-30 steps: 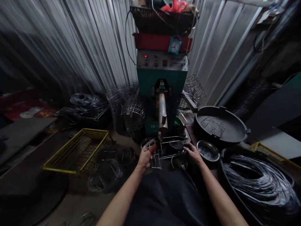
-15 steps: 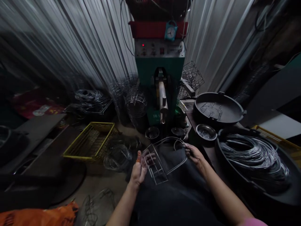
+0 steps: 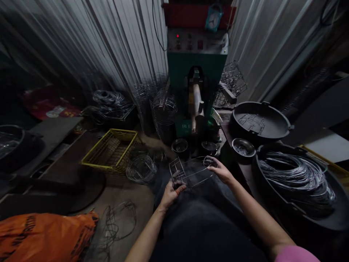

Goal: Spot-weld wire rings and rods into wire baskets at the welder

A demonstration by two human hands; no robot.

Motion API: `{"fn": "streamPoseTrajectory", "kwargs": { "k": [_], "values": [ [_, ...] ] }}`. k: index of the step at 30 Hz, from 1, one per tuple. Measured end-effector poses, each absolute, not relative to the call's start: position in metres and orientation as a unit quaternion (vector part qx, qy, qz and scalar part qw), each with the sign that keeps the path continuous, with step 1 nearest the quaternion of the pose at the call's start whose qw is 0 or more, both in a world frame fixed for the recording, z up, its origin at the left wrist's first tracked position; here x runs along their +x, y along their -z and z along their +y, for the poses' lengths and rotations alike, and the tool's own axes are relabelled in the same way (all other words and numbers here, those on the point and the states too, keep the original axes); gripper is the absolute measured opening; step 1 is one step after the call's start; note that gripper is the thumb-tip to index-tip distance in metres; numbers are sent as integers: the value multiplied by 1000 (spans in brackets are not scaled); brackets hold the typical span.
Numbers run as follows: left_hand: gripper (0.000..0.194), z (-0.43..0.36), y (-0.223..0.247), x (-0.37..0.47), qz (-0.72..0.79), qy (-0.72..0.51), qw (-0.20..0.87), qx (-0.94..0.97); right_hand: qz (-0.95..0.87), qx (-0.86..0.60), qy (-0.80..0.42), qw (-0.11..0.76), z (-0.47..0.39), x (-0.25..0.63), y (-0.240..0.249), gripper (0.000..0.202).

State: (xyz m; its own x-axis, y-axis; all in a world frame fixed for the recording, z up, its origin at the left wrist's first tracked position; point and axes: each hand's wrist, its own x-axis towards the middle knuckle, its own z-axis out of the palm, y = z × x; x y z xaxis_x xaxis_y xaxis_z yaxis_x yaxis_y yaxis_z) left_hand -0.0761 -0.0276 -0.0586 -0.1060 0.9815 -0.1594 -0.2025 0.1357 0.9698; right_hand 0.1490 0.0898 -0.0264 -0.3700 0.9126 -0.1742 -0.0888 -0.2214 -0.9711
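Note:
Over my lap I hold a thin wire frame (image 3: 178, 168), a small rectangular rack joined or laid against a longer bent wire (image 3: 197, 171). My left hand (image 3: 171, 192) is closed on the lower end of the rack, thumb across its wires. At the other side my right hand (image 3: 220, 171) pinches the curved end of the bent wire. Whether the rack and bent wire are fixed together I cannot tell. Straight ahead stands a green machine (image 3: 178, 74) with a metal arm (image 3: 196, 96) pointing toward me, above and beyond my hands.
To the right, a large black pan (image 3: 257, 174) holds coiled wire hoops (image 3: 297, 178); a steel bowl (image 3: 243, 147) of small pieces and another pan (image 3: 287, 131) stand behind. On the left are a yellow wire basket (image 3: 109, 167), wire coils (image 3: 141, 169) and an orange bag (image 3: 46, 233).
The wire frame has turned in my hands. My left hand has shifted right and closed over the rack, where its fingers were spread behind it. The view has tilted down and moved left.

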Motion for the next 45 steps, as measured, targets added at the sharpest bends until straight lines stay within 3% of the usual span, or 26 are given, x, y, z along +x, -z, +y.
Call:
{"fn": "streamPoseTrajectory", "kwargs": {
  "k": [5,9,16,22,45],
  "values": [
    [46,-9,60,-73,514,-546,558,354,-664,-466,-517,272,100,133,27,37],
    [42,17,44,-67,506,-579,549,329,-721,-448,-493,191,116,117,20,20],
    [41,63,20,-61,478,-595,543,351,-608,-479,-564,287,162,121,-8,32],
    [41,99,15,-53,456,-599,555,355,-595,-482,-544,344,191,126,-19,33],
    [43,155,15,-34,464,-628,544,307,-633,-487,-495,341,245,130,-20,34]
  ]
}}
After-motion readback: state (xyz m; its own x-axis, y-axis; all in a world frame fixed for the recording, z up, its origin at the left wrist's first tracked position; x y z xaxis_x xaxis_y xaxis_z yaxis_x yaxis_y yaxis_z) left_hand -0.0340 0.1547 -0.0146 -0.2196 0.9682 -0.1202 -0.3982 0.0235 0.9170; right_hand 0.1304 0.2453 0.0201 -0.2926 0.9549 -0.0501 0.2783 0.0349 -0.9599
